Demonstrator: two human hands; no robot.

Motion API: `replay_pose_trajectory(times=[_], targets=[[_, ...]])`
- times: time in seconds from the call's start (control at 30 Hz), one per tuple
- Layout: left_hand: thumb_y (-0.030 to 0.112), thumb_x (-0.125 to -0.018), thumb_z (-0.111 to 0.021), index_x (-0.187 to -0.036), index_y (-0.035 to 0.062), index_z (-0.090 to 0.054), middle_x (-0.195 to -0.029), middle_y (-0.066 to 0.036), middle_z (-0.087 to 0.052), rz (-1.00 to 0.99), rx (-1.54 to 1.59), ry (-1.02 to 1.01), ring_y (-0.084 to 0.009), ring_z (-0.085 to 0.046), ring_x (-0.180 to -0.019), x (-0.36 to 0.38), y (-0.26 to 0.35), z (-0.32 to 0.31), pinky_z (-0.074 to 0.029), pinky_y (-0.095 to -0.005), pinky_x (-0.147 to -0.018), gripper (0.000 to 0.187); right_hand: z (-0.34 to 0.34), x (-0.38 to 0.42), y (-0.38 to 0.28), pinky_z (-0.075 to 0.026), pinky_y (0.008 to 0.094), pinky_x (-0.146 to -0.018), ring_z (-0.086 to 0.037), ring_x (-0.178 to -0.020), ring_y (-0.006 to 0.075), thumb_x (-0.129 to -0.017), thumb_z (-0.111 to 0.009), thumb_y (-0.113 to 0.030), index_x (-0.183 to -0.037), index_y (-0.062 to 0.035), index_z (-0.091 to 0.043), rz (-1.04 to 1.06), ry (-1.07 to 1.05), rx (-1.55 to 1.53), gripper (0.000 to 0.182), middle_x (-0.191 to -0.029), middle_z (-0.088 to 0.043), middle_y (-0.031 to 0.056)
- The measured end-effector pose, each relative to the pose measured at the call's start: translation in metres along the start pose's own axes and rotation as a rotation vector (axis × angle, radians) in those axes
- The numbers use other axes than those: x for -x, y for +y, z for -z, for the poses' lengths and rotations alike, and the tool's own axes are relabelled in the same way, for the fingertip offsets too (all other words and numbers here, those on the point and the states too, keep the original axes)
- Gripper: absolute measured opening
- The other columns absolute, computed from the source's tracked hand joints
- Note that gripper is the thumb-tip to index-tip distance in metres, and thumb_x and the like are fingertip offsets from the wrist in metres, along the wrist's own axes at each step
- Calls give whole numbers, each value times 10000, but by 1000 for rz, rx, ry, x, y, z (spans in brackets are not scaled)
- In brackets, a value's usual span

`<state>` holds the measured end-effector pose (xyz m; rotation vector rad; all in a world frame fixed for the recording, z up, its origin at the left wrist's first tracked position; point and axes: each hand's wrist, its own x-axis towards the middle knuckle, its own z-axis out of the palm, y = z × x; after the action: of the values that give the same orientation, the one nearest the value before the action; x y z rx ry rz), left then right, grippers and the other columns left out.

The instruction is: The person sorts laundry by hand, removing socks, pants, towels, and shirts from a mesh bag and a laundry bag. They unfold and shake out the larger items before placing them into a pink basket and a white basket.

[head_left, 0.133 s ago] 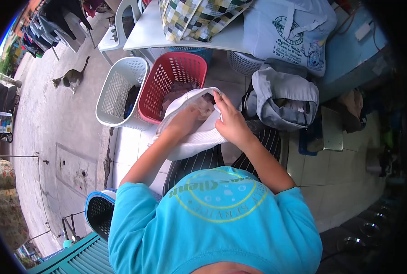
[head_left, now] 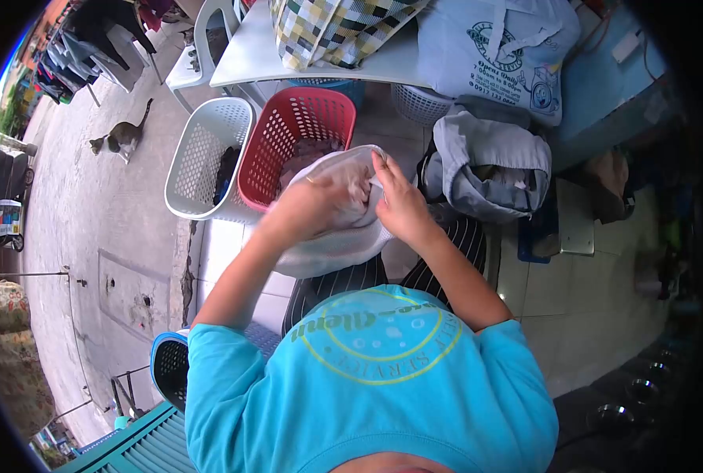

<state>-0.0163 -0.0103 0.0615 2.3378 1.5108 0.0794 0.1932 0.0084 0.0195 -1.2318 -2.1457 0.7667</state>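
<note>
A white mesh bag (head_left: 332,251) rests over my lap, its opening turned up between my hands, with pale crumpled cloth (head_left: 360,183) showing inside. My right hand (head_left: 401,206) grips the bag's rim on the right side, fingers pointing up. Over the left part of the opening is my left hand (head_left: 308,206), blurred by motion, so its fingers are unclear. Just beyond the bag stands a red basket (head_left: 257,169) holding dusky pink cloth (head_left: 308,156).
Left of the red basket is a white basket (head_left: 187,177) with dark cloth. A grey fabric bag (head_left: 466,193) stands at right. Bags sit on a white table (head_left: 245,59). A cat (head_left: 123,139) stands on the pavement; a blue basket (head_left: 162,355) is lower left.
My left hand has come up out of the bag's opening and is now above it. The bag's near side has shifted slightly, and the pale cloth shows more.
</note>
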Motion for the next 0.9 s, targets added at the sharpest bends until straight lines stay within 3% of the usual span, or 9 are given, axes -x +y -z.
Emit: replay_pose_trajectory(times=[0.1, 0.17, 0.23, 0.33, 0.4, 0.5, 0.57, 0.73, 0.9], targets=[[-52, -687, -583, -1042, 35, -617, -977, -150, -605, -144, 133, 468, -315, -631, -818, 16, -15, 56, -515, -374, -788, 366, 9, -2, 2, -470, 424, -906, -495, -1141, 420, -703, -512, 70, -1398, -1, -273, 78, 20, 51, 739, -1417, -304, 252], [-140, -722, -518, -1109, 21, -603, -949, -91, -645, -65, 334, 629, -168, -651, -799, 31, -40, 84, -547, -294, -659, 427, 7, -1, -1, -470, 418, -911, -500, -1144, 406, -713, -517, 48, -1403, -4, -270, 18, -28, 87, 734, -1428, -292, 245], [-110, -768, -489, -1127, 0, -593, -928, -51, -644, -25, 409, 946, -118, -638, -781, 42, -55, 113, -529, -253, -626, 390, 5, 1, -3, -469, 415, -913, -501, -1146, 402, -718, -516, 40, -1404, -10, -273, -3, -48, 79, 730, -1427, -296, 243], [-64, -785, -508, -1121, 3, -601, -872, -61, -660, 37, 266, 1139, -112, -636, -741, 38, -57, 144, -514, -258, -636, 355, 6, -1, -1, -463, 412, -923, -505, -1143, 398, -724, -513, 28, -1406, -24, -279, -34, -81, 42, 723, -1424, -306, 243], [-21, -774, -531, -1052, -19, -627, -840, -93, -656, 64, -111, 1366, -115, -616, -708, 28, -74, 155, -499, -275, -632, 294, 5, -1, 3, -458, 412, -929, -508, -1139, 400, -727, -510, 26, -1408, -32, -282, -50, -95, 6, 721, -1420, -312, 246], [19, -775, -565, -1055, -5, -635, -803, -93, -660, 226, -38, 1524, -125, -615, -688, 19, -99, 169, -491, -279, -628, 290, 5, 1, 11, -452, 413, -936, -514, -1128, 406, -731, -502, 27, -1409, -43, -289, -10, -75, 27, 714, -1413, -322, 253], [99, -768, -605, -1045, -1, -639, -755, -87, -661, 145, -36, 1698, -139, -612, -669, 15, -130, 186, -485, -281, -623, 296, 7, 0, 11, -444, 416, -944, -515, -1124, 413, -733, -494, 31, -1408, -44, -295, -34, -111, 30, 707, -1413, -318, 259], [119, -760, -591, -942, -4, -662, -775, -118, -681, 112, -282, 1934, -166, -637, -673, 10, -135, 241, -494, -295, -631, 231, 6, -2, 16, -439, 397, -948, -504, -1147, 399, -718, -484, 33, -1418, -56, -286, -59, -161, 64, 733, -1413, -329, 245], [135, -753, -593, -937, 6, -657, -808, -123, -682, 77, -182, 1951, -223, -659, -725, -14, -137, 234, -506, -323, -662, 233, 4, -5, 16, -437, 383, -949, -505, -1156, 379, -703, -477, 22, -1424, -61, -282, -31, -170, 63, 752, -1408, -349, 225]])
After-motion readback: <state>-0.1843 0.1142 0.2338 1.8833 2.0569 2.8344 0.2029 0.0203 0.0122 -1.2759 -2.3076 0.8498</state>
